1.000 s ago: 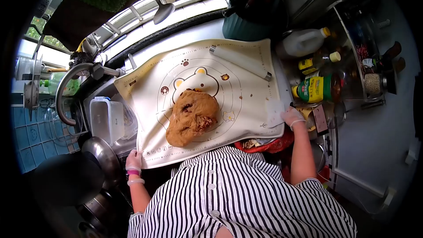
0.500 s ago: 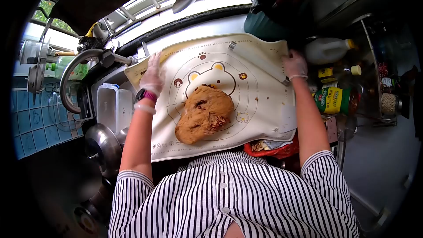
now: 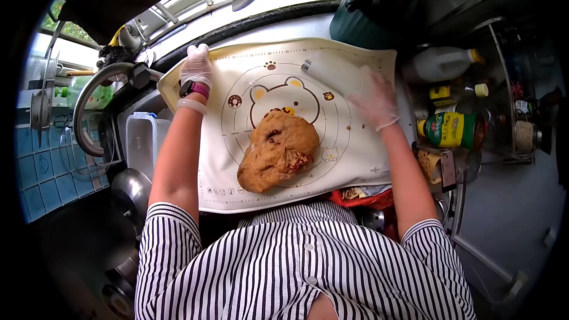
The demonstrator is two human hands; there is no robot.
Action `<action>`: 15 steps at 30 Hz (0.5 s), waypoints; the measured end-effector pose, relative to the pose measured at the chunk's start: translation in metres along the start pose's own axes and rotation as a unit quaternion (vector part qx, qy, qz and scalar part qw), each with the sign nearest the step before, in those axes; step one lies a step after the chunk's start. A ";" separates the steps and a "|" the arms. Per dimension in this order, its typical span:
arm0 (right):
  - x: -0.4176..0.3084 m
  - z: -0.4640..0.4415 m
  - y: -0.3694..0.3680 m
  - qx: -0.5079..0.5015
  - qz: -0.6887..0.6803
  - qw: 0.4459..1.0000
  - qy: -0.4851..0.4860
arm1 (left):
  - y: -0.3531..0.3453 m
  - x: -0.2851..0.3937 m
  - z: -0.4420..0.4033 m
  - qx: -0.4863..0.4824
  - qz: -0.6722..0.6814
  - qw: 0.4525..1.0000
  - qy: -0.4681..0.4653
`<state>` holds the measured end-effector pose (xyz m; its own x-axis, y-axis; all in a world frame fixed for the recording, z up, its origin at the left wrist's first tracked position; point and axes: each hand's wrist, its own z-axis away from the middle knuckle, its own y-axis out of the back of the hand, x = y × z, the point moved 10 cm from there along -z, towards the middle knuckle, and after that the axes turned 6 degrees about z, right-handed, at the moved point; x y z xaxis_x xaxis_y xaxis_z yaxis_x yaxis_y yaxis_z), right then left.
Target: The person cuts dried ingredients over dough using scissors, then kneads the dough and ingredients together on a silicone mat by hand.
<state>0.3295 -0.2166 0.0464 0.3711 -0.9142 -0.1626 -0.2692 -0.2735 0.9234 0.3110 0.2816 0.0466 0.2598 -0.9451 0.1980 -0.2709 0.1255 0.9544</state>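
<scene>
A brown lump of dough with a rough, cracked patch lies on a cream kneading mat printed with a bear face. My left hand, in a clear glove, is closed on the mat's far left edge. My right hand, gloved too and smeared by motion, is spread over the mat's right side, beside a whitish rolling pin. The pin lies slanted, and its near end is partly hidden by that hand. Small brown crumbs dot the mat to the right of the dough.
A curved faucet and a clear plastic container stand at the left. On the right are a white jug, a green-and-yellow jar and other bottles. A red bag sits under the mat's near edge.
My left hand has closed on the mat's edge, further away from me. My right hand has left the mat's right edge and moved inward to the rolling pin. The dough stays on the mat.
</scene>
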 end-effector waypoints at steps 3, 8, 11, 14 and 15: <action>-0.006 0.012 -0.033 -0.102 0.031 0.994 0.034 | 0.003 0.030 0.015 0.024 0.029 0.999 0.005; 0.051 0.003 -0.052 -0.127 0.078 0.987 -0.061 | 0.043 0.122 0.115 -0.132 0.247 0.957 -0.072; 0.081 0.006 -0.054 -0.131 0.063 0.984 -0.101 | 0.061 0.182 0.209 -0.218 0.243 0.944 -0.053; 0.052 0.004 -0.014 -0.065 0.123 0.985 -0.107 | 0.050 0.188 0.225 -0.208 0.216 0.950 -0.084; 0.038 0.011 -0.010 -0.065 0.124 0.985 -0.105 | 0.043 0.186 0.223 -0.222 0.240 0.942 -0.074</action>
<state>0.3365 -0.2517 0.0277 0.1127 -0.9935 0.0171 -0.2080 -0.0067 0.9781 0.1414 0.0441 0.0748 0.0651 -0.7754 0.6281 0.0984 0.6313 0.7693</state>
